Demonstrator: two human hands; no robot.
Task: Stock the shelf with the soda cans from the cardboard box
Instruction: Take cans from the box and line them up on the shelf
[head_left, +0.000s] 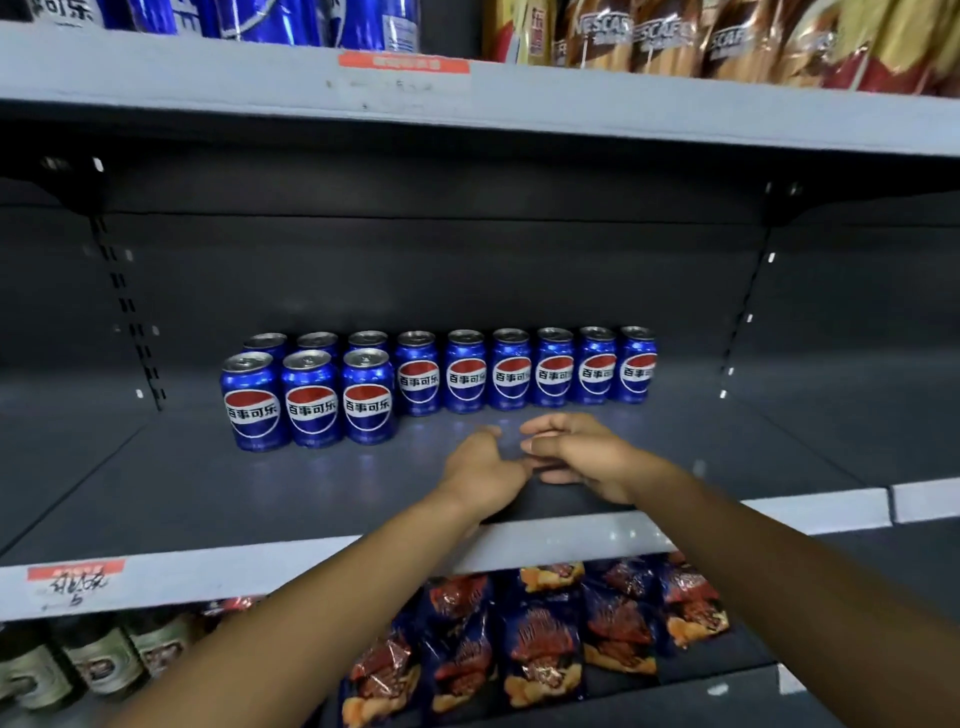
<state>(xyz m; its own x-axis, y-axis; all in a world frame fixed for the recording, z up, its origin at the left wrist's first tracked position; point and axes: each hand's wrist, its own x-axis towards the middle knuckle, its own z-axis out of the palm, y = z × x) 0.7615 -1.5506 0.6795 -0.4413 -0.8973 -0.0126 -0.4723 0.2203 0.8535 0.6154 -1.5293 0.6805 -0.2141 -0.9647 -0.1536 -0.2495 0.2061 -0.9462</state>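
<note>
Shop shelving, grey metal, dark back panel; the middle shelf (156, 493) carries the stock in question. Soda cans (415, 379): blue, upright, labels facing out, a back row running along the rear of the shelf and three more cans (311, 400) set in front of its left end, touching one another. Front row is thus begun but not finished; bare shelf lies to its right. Cardboard box: not in view. Left hand (480, 475) and right hand (582, 457): both hover just above the shelf in front of the back row, close together, apart from the cans; fingers loosely curled, each grip released and carrying nothing. Step in hand, as judged: between placements, with the next cans to be fetched from the box. To do it well: set each new can directly right of the third front can, touching it, upright, label forward, in line with the can behind; lower it straight down so as not to knock the standing row. Upper shelf (675, 104): blue bottles and coffee packets. Lower shelf: snack bags (540, 644) and green-labelled bottles (98, 660). Price tags (75, 577) on the shelf edges, script unclear.
</note>
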